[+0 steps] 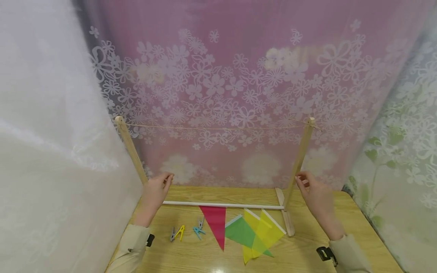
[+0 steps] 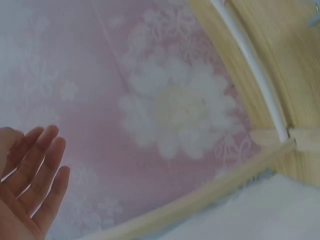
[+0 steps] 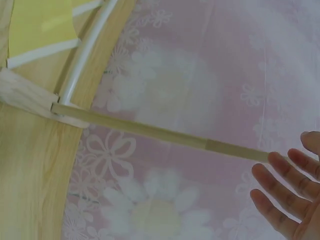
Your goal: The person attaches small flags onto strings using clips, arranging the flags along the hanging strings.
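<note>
Nearest the camera: two beige fabric sleeves [image 1: 131, 242], one per arm, each with a black wristband [image 1: 150, 240] at the cuff.

Curtains, three: pink sheet printed with white flowers [image 1: 218, 22], behind; plain whitish sheet [image 1: 51, 113], left; pale floral sheet [image 1: 420, 132], right.

Table, light wood-grain top [image 1: 191, 261]; far edge against the pink sheet, rounded far right corner. Bare grain runs from the right post to the right edge.

Stand, pale wood [image 1: 301, 155], on the table's far half; long axis left to right. Two flat posts rise from it, the right one on a crosswise wooden foot [image 1: 289, 225] running front to back. A slim white rod [image 1: 184, 203] joins the posts low down; thin tan twine [image 1: 211, 128] spans their tops, slightly sagging. A broad gap lies between twine and rod.

Hands, two. Left hand [image 1: 157, 187]: beside the left post, fingers relaxed and parted, grasping nothing. Right hand [image 1: 315, 189]: at the right post, fingers loosely curved and spread, grasping nothing; contact with the post cannot be told.

Pennants, triangular: two sheer yellow [image 1: 273, 231], overlapping, tips nearward; one green [image 1: 239, 231], white-edged, tip to the near right, overlapping the yellow; one red [image 1: 216, 222], top edge along the rod, tip nearward.

Clips, small: yellow [image 1: 179, 233], blue [image 1: 198, 232], two grey [image 1: 172, 235].
</note>
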`<move>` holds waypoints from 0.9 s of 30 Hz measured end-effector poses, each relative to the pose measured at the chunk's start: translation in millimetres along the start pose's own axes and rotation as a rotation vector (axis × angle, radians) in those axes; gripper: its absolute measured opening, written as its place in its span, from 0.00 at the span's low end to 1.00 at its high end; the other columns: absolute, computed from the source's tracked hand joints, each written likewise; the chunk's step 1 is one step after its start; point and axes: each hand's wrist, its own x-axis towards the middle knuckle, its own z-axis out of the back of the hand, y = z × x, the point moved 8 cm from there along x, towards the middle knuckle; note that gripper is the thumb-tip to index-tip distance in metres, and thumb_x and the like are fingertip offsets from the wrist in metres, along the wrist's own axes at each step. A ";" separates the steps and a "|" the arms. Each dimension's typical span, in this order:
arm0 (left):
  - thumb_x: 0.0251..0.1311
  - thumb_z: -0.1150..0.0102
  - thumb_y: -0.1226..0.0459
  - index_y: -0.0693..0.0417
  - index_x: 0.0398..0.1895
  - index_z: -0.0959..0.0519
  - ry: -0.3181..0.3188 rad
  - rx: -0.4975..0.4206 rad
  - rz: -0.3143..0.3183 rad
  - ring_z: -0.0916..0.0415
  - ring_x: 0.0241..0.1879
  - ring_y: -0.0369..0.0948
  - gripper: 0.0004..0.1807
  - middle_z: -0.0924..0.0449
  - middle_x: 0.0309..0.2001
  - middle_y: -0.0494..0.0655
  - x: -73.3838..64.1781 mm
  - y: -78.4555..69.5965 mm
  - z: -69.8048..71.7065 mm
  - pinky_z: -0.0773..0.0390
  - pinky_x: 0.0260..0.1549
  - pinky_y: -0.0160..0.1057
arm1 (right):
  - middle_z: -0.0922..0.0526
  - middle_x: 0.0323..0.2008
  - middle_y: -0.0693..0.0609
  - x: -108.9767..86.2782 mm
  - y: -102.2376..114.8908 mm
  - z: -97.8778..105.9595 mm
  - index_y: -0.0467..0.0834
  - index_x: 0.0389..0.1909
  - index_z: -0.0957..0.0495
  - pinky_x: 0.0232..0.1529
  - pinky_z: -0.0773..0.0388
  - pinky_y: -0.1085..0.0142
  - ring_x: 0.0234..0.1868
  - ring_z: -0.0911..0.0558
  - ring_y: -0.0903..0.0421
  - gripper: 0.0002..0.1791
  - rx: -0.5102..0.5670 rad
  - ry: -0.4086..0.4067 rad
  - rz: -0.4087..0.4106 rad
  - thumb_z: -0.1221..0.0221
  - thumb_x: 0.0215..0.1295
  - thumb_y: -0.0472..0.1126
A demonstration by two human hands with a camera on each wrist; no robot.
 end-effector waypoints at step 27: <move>0.72 0.41 0.62 0.76 0.43 0.27 -0.010 0.296 0.333 0.21 0.29 0.65 0.19 0.21 0.34 0.72 23.2 114.0 34.6 0.22 0.21 0.61 | 0.22 0.23 0.40 24.3 -16.9 -17.5 0.32 0.36 0.25 0.08 0.49 0.67 0.07 0.43 0.58 0.32 -0.147 -0.002 0.043 0.50 0.75 0.62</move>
